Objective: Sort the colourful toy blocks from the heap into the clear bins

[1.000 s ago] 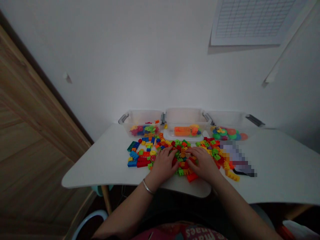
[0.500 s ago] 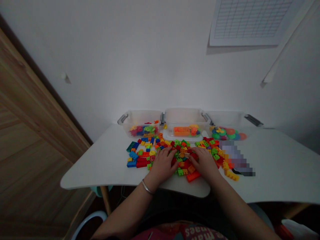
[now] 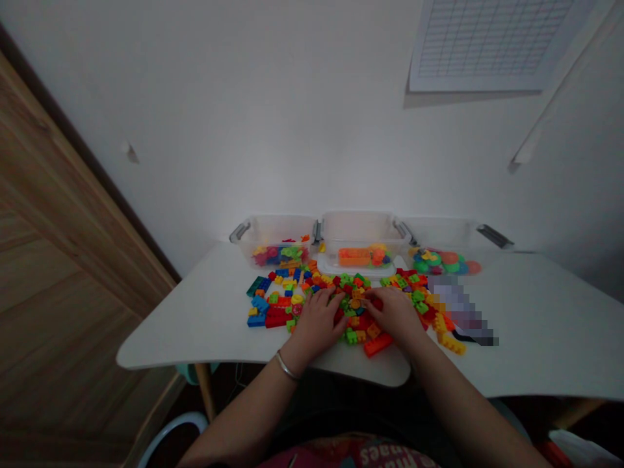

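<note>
A spread-out pile of colourful plastic building bricks (image 3: 348, 283) covers the middle of the table. On its left part lies my left hand (image 3: 319, 318), palm down with fingers apart, touching bricks but holding none that I can see. Across from it, my right hand (image 3: 392, 312) is bent over the pile, thumb and fingers drawn together. Right at those fingertips is a small orange piece (image 3: 357, 296); whether it is in the pinch I cannot tell. A long red-orange brick (image 3: 377, 344) lies near the table edge, just below my right hand.
Three clear plastic bins stand along the wall: a left bin (image 3: 277, 227), a middle bin (image 3: 361, 224) and a right bin (image 3: 443, 231), each with toy pieces inside. A blurred flat object (image 3: 461, 309) lies right of the pile on the white table (image 3: 536, 325).
My right hand's fingers have drawn closer together by the small orange piece. My left hand stays in nearly the same place.
</note>
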`<state>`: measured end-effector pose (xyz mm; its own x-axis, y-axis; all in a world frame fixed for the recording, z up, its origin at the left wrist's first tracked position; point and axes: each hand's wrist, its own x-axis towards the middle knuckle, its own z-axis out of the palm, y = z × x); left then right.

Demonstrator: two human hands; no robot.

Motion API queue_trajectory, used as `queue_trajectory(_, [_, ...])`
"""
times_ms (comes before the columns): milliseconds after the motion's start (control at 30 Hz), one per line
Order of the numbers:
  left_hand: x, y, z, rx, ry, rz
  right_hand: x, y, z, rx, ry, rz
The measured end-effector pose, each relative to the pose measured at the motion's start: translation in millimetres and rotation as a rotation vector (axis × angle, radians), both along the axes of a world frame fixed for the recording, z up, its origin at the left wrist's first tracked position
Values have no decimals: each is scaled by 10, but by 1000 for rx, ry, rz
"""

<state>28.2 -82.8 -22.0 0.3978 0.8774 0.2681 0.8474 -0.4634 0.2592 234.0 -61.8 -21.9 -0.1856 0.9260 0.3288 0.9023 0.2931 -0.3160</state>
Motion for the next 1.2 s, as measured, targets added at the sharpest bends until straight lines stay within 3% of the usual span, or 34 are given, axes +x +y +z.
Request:
queue_trajectory(233, [3, 5, -10, 10, -21, 4, 48, -7, -27, 12, 35, -34])
queue_trajectory(800, [18, 32, -16, -33, -35, 27, 13, -10, 82, 17, -153, -12])
queue_trajectory(1200, [11, 34, -32, -23, -2, 11, -17, -48, 138, 151, -226, -70])
